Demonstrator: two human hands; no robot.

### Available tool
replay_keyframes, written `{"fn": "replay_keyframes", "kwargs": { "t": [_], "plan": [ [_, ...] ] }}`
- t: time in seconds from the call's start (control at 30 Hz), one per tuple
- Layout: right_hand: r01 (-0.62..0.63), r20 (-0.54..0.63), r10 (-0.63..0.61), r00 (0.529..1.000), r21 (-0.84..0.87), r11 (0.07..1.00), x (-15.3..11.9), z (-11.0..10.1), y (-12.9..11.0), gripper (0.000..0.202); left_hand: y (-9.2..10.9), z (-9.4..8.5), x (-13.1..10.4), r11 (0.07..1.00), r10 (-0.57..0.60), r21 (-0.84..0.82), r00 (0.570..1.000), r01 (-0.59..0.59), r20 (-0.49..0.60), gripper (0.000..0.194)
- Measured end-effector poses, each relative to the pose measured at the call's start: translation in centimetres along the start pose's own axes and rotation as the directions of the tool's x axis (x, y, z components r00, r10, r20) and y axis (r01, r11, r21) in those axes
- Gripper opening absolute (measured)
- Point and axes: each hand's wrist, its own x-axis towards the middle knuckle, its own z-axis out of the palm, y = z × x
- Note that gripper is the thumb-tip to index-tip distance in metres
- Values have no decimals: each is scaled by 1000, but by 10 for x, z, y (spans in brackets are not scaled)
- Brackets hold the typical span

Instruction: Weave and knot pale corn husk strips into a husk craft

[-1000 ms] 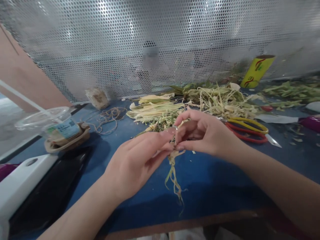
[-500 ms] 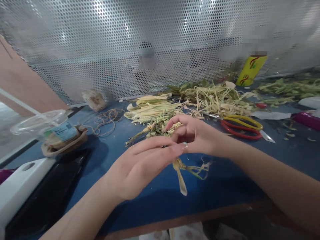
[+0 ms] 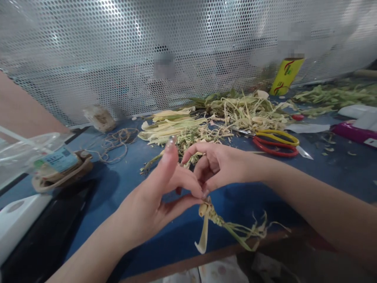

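One small braided bundle of pale, dried plant fibre (image 3: 216,218) hangs at the centre here, just above the near edge of our blue surface (image 3: 125,171)! Our left hand (image 3: 147,202), thumb raised high, pinches its top between the other fingers. Our right hand (image 3: 216,165), fingers curled, meets the left right there; whether it grips too, we can't tell. Loose strands trail toward four o'clock, and one pale flap drops toward seven. Reading the clock from our hands: yellow-and-red-handled metal scissors (image 3: 275,143) at two, a tangled heap of dried yellow-green strips (image 3: 250,112) near one, flat pale-yellow leaves (image 3: 172,125) just shy of twelve, and loose brown twine (image 3: 118,143) around ten.
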Motion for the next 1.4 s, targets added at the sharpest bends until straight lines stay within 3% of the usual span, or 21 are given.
{"fn": "replay_keyframes", "kwargs": {
  "t": [0.07,0.13,0.27,0.33,0.47,0.7,0.87,1.13,1.4],
  "plan": [
    [-3,6,3,1000,-5,1000,0,0,0,47,-4,1,-2,999,36,-8,999,-36,-15,76],
    [2,20,-2,1000,-7,1000,0,1,0,49,-5,2,-3,998,37,-44,999,-37,-14,97],
    [14,63,-13,998,-10,1000,-3,2,-4,49,-2,2,-4,993,-41,-114,999,40,-7,105],
    [32,56,-30,998,-34,999,-4,2,-6,46,0,1,-3,993,-26,-112,999,22,-29,108],
    [77,-43,-85,995,-150,986,-5,3,-10,40,-1,-1,0,996,-4,-84,997,-2,-79,107],
    [87,-243,-168,955,-311,946,2,5,0,33,-10,4,3,993,35,116,974,-9,-225,101],
    [89,-240,-144,960,-230,969,5,0,4,23,-8,6,3,984,7,176,962,43,-273,102],
    [-100,-322,96,942,3,995,8,0,6,18,-11,9,3,982,-153,65,950,177,-271,100],
    [-144,-362,196,911,168,975,6,3,2,18,-6,10,0,988,-76,103,948,113,-308,98]
  ]
}}
